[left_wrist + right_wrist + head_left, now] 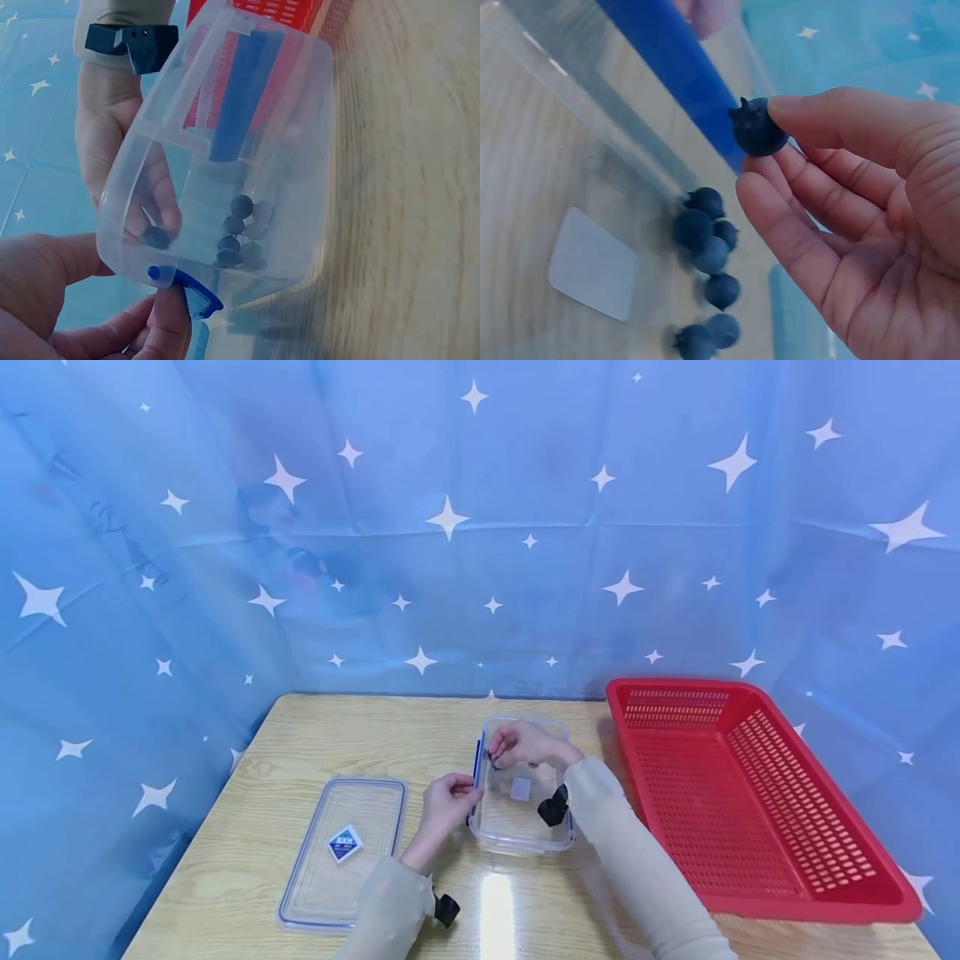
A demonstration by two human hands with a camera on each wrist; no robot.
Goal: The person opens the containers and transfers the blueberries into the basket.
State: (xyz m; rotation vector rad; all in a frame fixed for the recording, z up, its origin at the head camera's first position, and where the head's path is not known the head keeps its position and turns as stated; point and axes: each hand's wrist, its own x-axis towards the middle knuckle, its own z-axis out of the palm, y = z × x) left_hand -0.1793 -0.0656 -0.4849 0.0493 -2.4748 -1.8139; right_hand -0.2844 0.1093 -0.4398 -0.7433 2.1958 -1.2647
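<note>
My right hand (528, 743) is over a clear plastic container (517, 842) with blue side latches. In the right wrist view, its thumb and fingers pinch a dark blueberry (760, 129). Several more blueberries (692, 229) lie clustered on the container floor, near a whitish square patch (594, 264). My left hand (447, 802) is at the container's left side. The left wrist view shows its thumb against the wall and a finger at the blue latch (191, 289), gripping the container edge between them.
A clear lid with a blue rim (375, 793) and a blue label (345, 843) lies flat on the wooden table (247, 827) to the left. On the right stands a large red perforated basket (720, 802). A blue star-patterned curtain (480, 560) hangs behind the table.
</note>
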